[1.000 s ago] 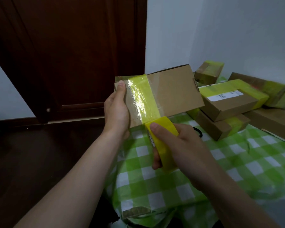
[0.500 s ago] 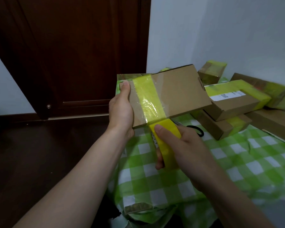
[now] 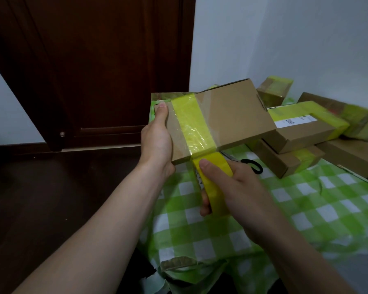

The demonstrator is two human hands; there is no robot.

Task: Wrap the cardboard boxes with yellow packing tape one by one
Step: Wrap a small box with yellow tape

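Left hand grips box; right hand holds tape roll.

Two bare forearms reaching forward, both hands occupied.
Left hand: raised, thumb laid flat up the near face of a flat brown cardboard box, fingers out of sight behind it. Right hand: lower, knuckles up, thumb pressed on a roll of yellow packing tape, fingertips curled beneath.

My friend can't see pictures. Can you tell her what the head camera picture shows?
A person's left hand holds up a cardboard box while the right hand grips a roll of yellow tape just below it, a yellow strip running across the box. Behind, more taped boxes lie piled on a green checked cloth.
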